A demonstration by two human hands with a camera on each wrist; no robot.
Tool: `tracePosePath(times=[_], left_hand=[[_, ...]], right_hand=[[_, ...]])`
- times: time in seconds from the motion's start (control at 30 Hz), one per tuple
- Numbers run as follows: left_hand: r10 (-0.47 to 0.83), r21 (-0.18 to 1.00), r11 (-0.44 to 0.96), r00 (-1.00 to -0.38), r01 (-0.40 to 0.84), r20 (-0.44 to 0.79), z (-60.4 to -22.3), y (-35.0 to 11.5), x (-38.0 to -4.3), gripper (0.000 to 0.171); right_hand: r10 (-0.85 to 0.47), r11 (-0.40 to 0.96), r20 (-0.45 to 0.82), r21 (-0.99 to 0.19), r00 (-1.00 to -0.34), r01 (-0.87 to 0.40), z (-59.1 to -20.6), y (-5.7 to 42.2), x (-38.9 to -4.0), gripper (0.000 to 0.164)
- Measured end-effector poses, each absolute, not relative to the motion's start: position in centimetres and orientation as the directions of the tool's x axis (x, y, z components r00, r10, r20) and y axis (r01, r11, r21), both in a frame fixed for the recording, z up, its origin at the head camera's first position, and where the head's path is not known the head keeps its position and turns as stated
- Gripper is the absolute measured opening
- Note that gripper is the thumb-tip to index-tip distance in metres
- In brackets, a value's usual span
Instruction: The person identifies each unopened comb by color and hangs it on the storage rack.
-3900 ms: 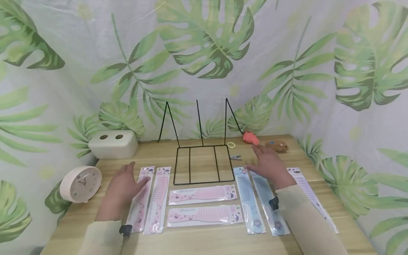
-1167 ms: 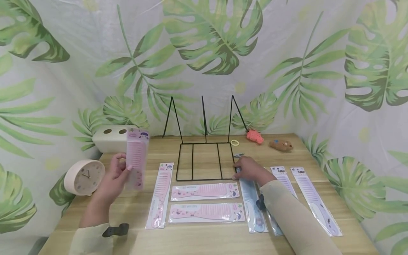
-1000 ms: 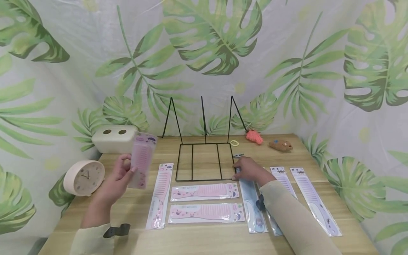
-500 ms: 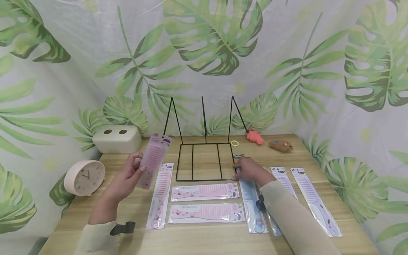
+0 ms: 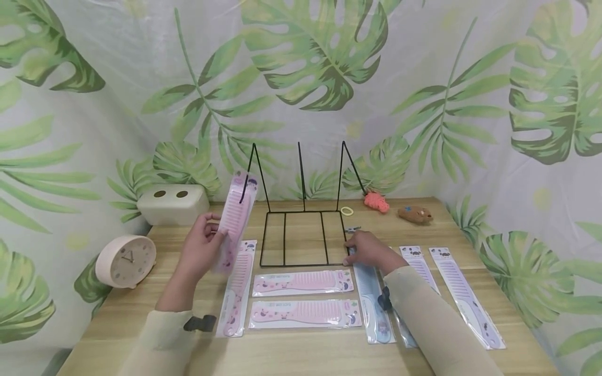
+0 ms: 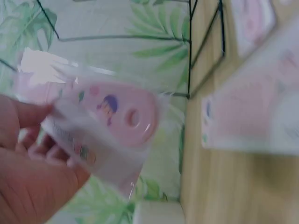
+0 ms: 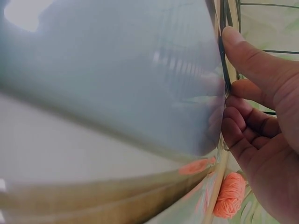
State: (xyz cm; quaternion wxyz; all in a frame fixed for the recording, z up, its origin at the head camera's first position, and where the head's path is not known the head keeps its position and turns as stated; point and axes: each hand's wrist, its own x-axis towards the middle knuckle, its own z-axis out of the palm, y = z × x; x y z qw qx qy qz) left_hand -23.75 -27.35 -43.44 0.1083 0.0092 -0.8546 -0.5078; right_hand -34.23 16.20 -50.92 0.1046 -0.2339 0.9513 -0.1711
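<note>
My left hand pinches a packaged pink comb, raised and tilted off the table. The package top is at the left prong of a black wire rack; that prong crosses in front of it, and I cannot tell whether it goes through the hole. In the left wrist view the comb's handle end shows in its clear sleeve. My right hand pinches the wire at the rack's right front corner, above a packaged blue comb. Below my left hand lies another packaged pink comb.
Two packaged pink combs lie crosswise before the rack. Packaged purple combs lie at right; my sleeve partly covers another blue one. Around stand a clock, a white box, coral yarn, a brown toy and a clip.
My left hand has lifted the leftmost pink comb and carried it right to the rack's left prong. My right hand went from above the blue combs to the rack's corner and stays there.
</note>
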Motion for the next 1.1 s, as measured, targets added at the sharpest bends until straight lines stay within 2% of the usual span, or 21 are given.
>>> tracePosePath(times=[0.13,0.3,0.53,0.7,0.83,1.1], left_hand=[[-0.23,0.891,0.454,-0.969,-0.023,0.093,-41.9,-25.9,-25.8,0.043],[-0.247,0.926,0.372,-0.968,-0.058,0.038,-41.0,-24.7,-28.5,0.048],[-0.258,0.926,0.377,-0.963,-0.032,0.072,-42.1,-24.6,-31.7,0.043],[-0.179,0.906,0.424,-0.98,0.003,0.087,-43.7,-25.1,-34.2,0.04],[-0.125,0.92,0.391,-0.988,0.032,0.088,-44.6,-25.4,-35.7,0.04],[-0.111,0.951,0.306,-0.99,0.05,0.088,-45.6,-25.2,-37.4,0.04]], right_hand=[[-0.477,0.834,-0.125,-0.378,-0.87,-0.403,-50.9,16.2,-34.2,0.059],[-0.465,0.837,-0.135,-0.388,-0.875,-0.385,-51.0,16.2,-34.1,0.059],[-0.457,0.839,-0.138,-0.395,-0.879,-0.374,-50.8,16.2,-34.1,0.059],[-0.448,0.845,-0.138,-0.388,-0.883,-0.368,-50.9,16.3,-34.3,0.059],[-0.452,0.844,-0.141,-0.388,-0.881,-0.371,-51.0,16.3,-34.3,0.061],[-0.445,0.848,-0.152,-0.387,-0.882,-0.361,-50.9,16.3,-34.4,0.061]])
